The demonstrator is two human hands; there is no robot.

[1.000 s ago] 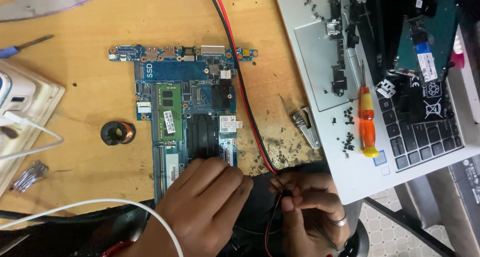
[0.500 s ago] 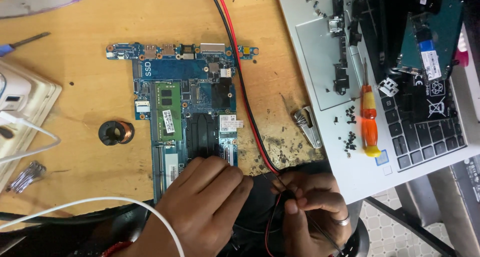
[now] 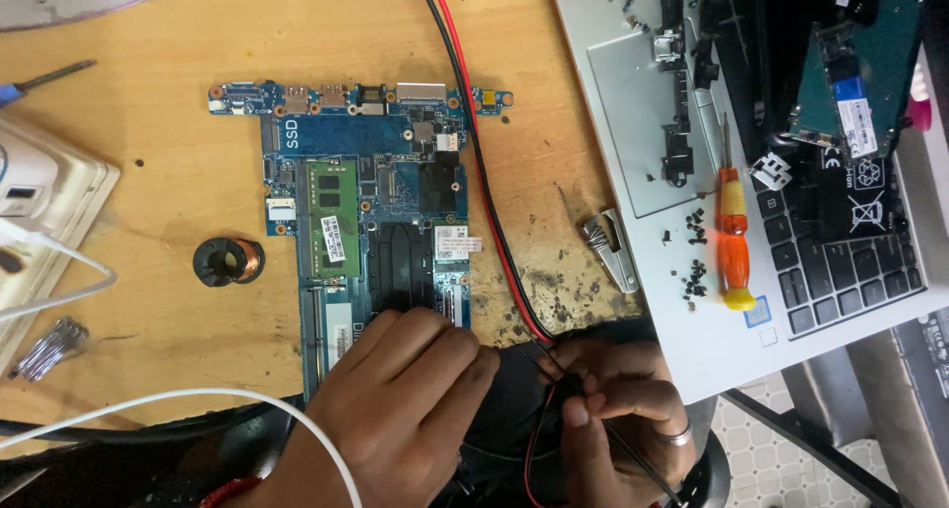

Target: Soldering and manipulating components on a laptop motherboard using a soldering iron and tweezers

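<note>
2 hands work at the near edge of a blue laptop motherboard (image 3: 376, 221) on a wooden table (image 3: 158, 211).

The left hand (image 3: 400, 409) rests flat, fingers curled, covering the board's lower corner; the right hand (image 3: 618, 409) pinches the red-and-black wire pair (image 3: 484, 182), whose ends are hidden between the fingers.
</note>
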